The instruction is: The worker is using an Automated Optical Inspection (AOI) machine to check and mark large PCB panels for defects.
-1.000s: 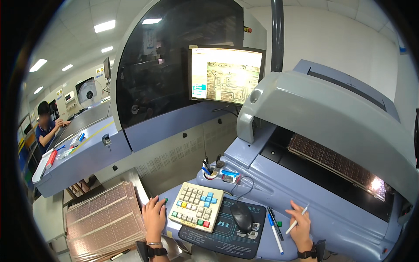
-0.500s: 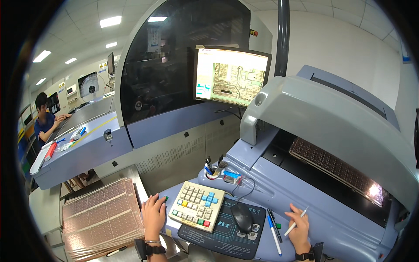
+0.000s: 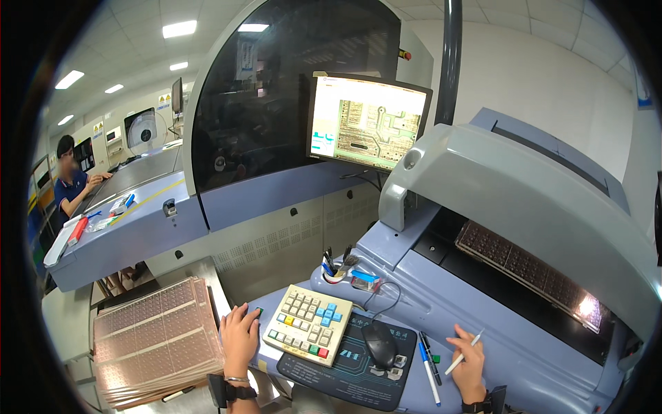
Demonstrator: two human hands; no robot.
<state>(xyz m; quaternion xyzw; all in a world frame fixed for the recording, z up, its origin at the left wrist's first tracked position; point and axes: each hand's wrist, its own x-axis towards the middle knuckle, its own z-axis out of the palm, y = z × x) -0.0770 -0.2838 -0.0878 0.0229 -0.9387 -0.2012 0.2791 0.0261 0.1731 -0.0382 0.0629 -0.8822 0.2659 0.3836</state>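
My left hand [image 3: 239, 338] lies flat with fingers stretched on the console edge, its fingertips close to a small green button [image 3: 259, 311]. Just right of it sits a cream keypad [image 3: 303, 324] with coloured keys, partly on a dark mouse pad [image 3: 334, 383]. My right hand [image 3: 470, 362] pinches a slim white pen-like tool [image 3: 463, 353], tilted up to the right above the console. Between that hand and the black mouse [image 3: 379, 345] lie a blue-and-white marker [image 3: 429, 376] and a dark pen [image 3: 432, 359]. A second green button [image 3: 436, 359] is beside them.
A stack of copper-coloured circuit panels [image 3: 158, 331] lies at the left. Under the machine's grey hood [image 3: 510, 186] rests another panel [image 3: 524, 269]. A monitor [image 3: 369, 121] shows magnified circuit traces. Behind the keypad stands a pen cup [image 3: 336, 270]. Another person [image 3: 72, 183] works far left.
The whole view has shifted slightly. Both hands keep nearly the same places, and the white pen-like tool is still in my right hand.
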